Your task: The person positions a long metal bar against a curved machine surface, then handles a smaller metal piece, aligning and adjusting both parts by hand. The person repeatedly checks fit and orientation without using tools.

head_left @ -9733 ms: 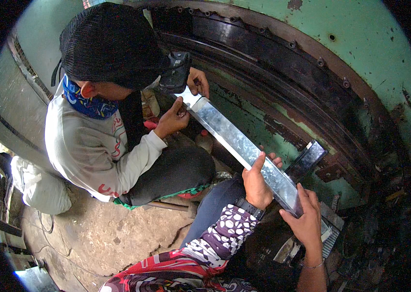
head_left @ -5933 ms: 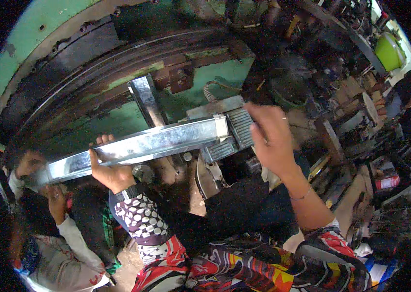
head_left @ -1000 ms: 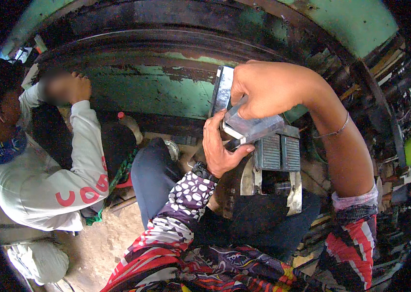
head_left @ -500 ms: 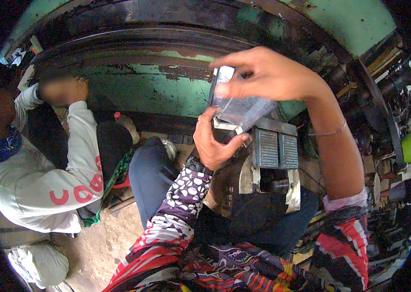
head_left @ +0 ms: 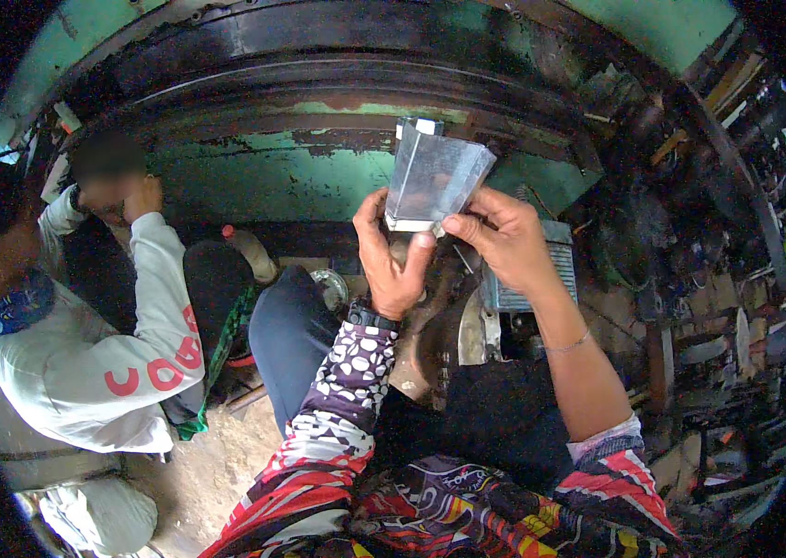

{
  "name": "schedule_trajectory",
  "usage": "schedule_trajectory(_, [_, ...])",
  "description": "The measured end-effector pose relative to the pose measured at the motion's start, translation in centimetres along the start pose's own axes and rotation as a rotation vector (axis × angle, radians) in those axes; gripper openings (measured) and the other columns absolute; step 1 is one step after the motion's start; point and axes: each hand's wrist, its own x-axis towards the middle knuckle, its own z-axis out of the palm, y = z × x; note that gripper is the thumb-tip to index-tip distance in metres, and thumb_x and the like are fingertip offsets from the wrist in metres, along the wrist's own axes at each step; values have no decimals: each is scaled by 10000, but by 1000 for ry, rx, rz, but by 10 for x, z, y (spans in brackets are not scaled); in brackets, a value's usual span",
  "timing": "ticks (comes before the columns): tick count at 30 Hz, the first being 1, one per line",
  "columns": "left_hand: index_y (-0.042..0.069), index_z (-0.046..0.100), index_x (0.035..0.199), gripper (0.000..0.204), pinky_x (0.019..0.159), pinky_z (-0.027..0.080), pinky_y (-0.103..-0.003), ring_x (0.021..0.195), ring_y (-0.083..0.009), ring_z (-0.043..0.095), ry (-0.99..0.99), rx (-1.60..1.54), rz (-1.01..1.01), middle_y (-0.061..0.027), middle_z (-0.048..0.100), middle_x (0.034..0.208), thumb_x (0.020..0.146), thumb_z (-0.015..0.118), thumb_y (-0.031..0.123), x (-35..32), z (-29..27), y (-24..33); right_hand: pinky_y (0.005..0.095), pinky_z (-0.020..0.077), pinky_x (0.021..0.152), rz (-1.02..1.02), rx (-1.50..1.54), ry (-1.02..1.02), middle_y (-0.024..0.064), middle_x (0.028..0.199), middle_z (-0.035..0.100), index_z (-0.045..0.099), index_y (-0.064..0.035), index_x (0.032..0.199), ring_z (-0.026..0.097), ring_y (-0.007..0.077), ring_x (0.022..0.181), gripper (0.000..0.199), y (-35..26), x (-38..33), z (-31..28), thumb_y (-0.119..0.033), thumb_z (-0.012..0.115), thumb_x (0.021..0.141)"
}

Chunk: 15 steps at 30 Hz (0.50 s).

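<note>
Both hands hold up a glossy grey, flared box-like piece with angled sides and a pale lower edge. It looks like thin sheet metal or clear plastic; I cannot tell which. My left hand is closed on its lower left, thumb at the bottom edge. With thumb and fingers, my right hand pinches its lower right corner. A narrow strip with a white end shows behind the piece's top; whether it is joined on is unclear. Below my right hand stands a blue-grey metal block with ribbed faces, vise-like, partly hidden by my wrist.
At the left, a person in a white long-sleeved top sits with a hand raised to the head. Ahead is a worn green metal panel. A bottle with a red cap stands between us. Cluttered metal parts fill the right side.
My right hand has come down from the top of the piece to its lower right corner. The piece now stands more upright, its flared side facing me. My left hand keeps hold.
</note>
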Motion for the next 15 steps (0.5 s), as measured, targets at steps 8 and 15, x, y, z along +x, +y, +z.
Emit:
schedule_trajectory(8, [-46, 476, 1383, 393, 1050, 426, -398, 1172, -265, 539, -67, 82, 12, -175, 527, 1295, 1075, 515, 194, -2, -5, 0, 280, 546, 908, 22, -27, 64, 42, 1106, 751, 728, 26, 1200, 671, 103, 998, 305, 6, -5, 5, -88, 795, 925])
schedule_trajectory(15, [-27, 435, 1419, 425, 1093, 388, -396, 1225, -231, 501, -63, 33, -60, -152, 512, 1351, 1087, 499, 230, -4, -6, -2, 287, 550, 913, 23, -87, 96, 56, 1116, 758, 736, 23, 1191, 682, 113, 1007, 319, 3, -10, 13, -73, 818, 898])
